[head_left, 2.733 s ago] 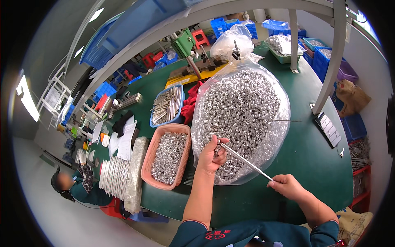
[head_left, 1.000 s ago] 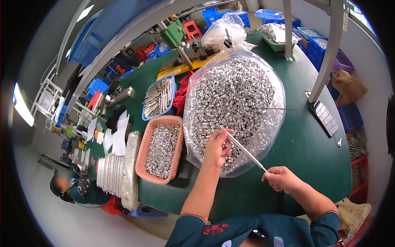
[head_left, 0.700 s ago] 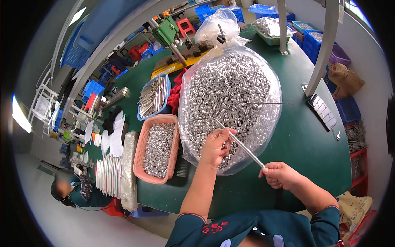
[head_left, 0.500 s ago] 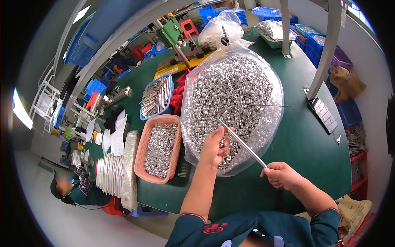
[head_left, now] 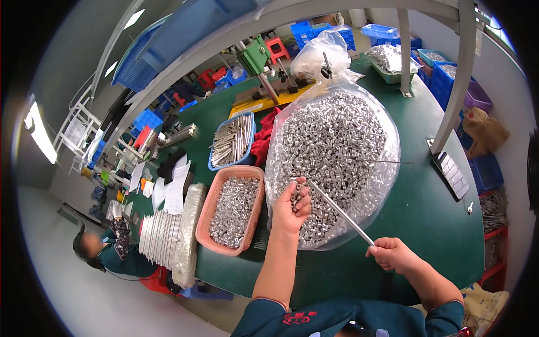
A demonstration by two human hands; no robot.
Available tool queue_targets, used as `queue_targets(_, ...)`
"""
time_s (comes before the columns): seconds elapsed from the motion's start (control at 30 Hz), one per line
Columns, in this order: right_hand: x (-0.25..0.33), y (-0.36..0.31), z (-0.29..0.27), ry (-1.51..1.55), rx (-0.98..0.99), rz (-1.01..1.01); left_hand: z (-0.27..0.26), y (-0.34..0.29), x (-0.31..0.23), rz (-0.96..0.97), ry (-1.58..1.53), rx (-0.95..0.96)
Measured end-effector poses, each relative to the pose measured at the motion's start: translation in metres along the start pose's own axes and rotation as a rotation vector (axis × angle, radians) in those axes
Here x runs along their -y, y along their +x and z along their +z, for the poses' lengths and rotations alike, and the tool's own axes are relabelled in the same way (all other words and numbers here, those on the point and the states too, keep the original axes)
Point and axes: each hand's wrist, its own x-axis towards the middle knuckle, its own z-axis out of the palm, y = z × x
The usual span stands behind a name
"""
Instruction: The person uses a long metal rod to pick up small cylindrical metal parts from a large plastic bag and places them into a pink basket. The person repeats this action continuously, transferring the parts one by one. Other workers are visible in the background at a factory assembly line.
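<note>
A thin metal rod (head_left: 343,214) slants over the near part of a large clear plastic bag (head_left: 390,188) heaped with small silvery metal sleeves (head_left: 331,146). My right hand (head_left: 391,254) grips the rod's near end, fingers closed round it. Just left of the rod's far tip is my left hand (head_left: 292,205), its fingers curled up around a few of the metal sleeves. That hand and the rod tip look slightly apart. A second thin rod (head_left: 387,162) lies across the right side of the heap.
Left of the bag stand a pink basket (head_left: 203,224) of metal pieces and a blue basket (head_left: 212,163) of metal rods. A green press (head_left: 254,56) rises behind. A phone (head_left: 451,175) and a key (head_left: 470,207) lie on the right. A co-worker (head_left: 112,247) sits far left.
The whole view has shifted, so the table sits further right and lower. My left hand has drawn back left from the rod's tip, which now stands free of it.
</note>
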Motion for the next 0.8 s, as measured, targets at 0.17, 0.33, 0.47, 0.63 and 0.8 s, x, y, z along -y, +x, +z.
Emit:
queue_targets(0.17,0.0,0.0,0.003,-0.058,-0.019,-0.015,0.006,-0.005,-0.001,0.036,0.151,0.029)
queue_targets(0.33,-0.001,0.0,-0.001,-0.169,-0.06,-0.026,0.007,-0.005,0.0,0.011,0.215,-0.007)
queue_targets(0.47,0.004,-0.003,0.002,-0.403,-0.174,-0.064,0.007,-0.007,-0.003,-0.02,0.293,0.002)
queue_targets(0.63,0.013,-0.007,0.003,-0.546,-0.219,-0.126,0.023,-0.016,-0.006,0.005,0.413,-0.006)
queue_targets(0.8,0.008,-0.006,-0.003,-0.677,-0.262,-0.271,0.021,-0.017,-0.009,-0.082,0.38,0.047)
